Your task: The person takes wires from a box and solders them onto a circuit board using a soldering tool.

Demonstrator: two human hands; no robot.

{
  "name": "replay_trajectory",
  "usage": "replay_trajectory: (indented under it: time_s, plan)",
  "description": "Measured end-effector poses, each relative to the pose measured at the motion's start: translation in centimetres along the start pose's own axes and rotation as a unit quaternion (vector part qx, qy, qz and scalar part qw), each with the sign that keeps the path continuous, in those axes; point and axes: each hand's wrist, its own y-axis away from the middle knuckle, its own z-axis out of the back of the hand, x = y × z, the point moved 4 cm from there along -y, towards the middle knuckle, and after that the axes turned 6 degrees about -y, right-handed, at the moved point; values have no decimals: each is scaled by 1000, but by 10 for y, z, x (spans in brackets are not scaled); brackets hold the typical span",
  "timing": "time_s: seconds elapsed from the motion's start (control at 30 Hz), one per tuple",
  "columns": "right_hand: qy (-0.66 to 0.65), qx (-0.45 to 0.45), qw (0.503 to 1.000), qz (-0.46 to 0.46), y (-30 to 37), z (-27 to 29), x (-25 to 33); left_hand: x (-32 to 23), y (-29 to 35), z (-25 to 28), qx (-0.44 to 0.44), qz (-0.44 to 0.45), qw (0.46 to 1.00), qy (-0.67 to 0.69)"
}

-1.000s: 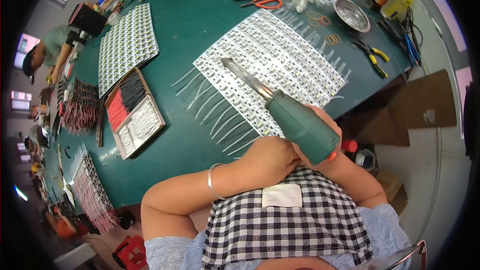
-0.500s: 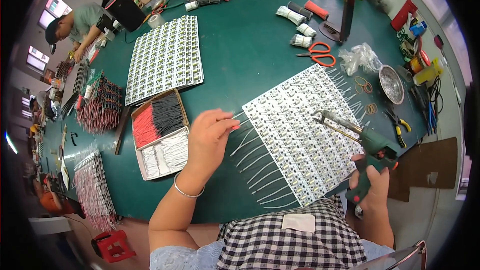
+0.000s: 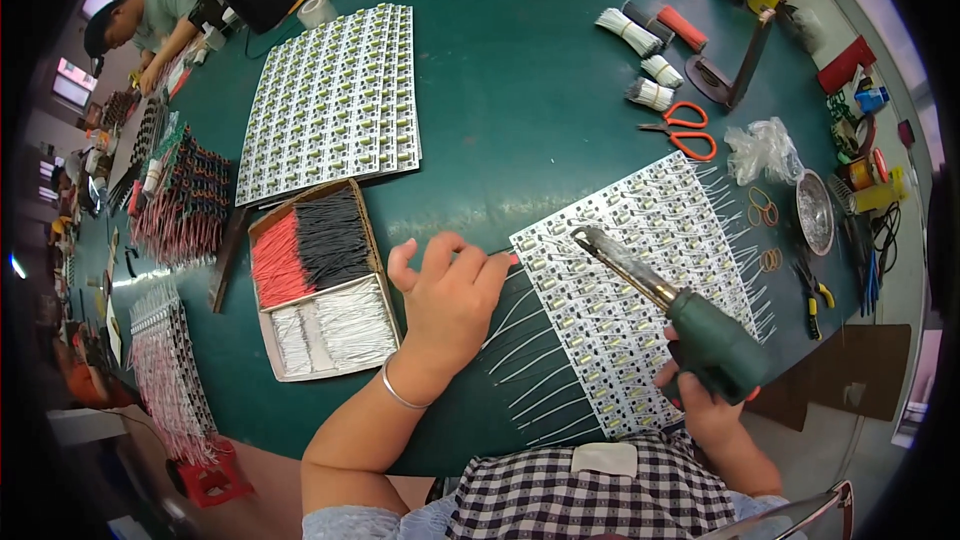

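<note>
Smooth dark green worktable (image 3: 500,130) filled most of the view. A white rectangular panel of small circuit boards (image 3: 610,340) lay slanted on its near side, with thin pale wires (image 3: 530,368) poking out from its left and right edges. Stack of similar white panels, unwired (image 3: 330,100), sat beyond the panel to the left. Shallow cardboard box of red, black and white cut wires (image 3: 388,298) stood left of the panel, well apart.

A dark green soldering gun with a long metal barrel (image 3: 718,342) angled over the panel; tip above its left part, contact unclear. Left hand (image 3: 450,305), silver bangle (image 3: 402,390) at the wrist, was at the panel's far left corner, thumb and forefinger drawn together there. Small red spot at the fingertips, couldn't tell what; couldn't tell if a wire was pinched. Right hand (image 3: 710,418), by the panel's near right side, was clenched on the gun's handle.

Crumpled clear plastic bag (image 3: 765,150), oval metal bowl (image 3: 815,215) and yellow-black pliers (image 3: 814,302) lay right of the panel; orange-handled scissors (image 3: 685,130) just past its far corner.
</note>
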Motion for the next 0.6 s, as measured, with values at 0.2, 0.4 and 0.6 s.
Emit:
replay_trajectory:
  time_s: [0.2, 0.4, 0.6]
  plan:
    - [204, 99, 964, 140, -19, 9, 25, 1, 1, -9, -5, -4, 1000, 14]
    - [373, -61, 894, 241, -2, 90, 78, 2, 2, -11, -10, 2, 999, 34]
    - [441, -309, 839, 72, 54, 185, 174, 3, 2, -10, -16, -3, 999, 42]
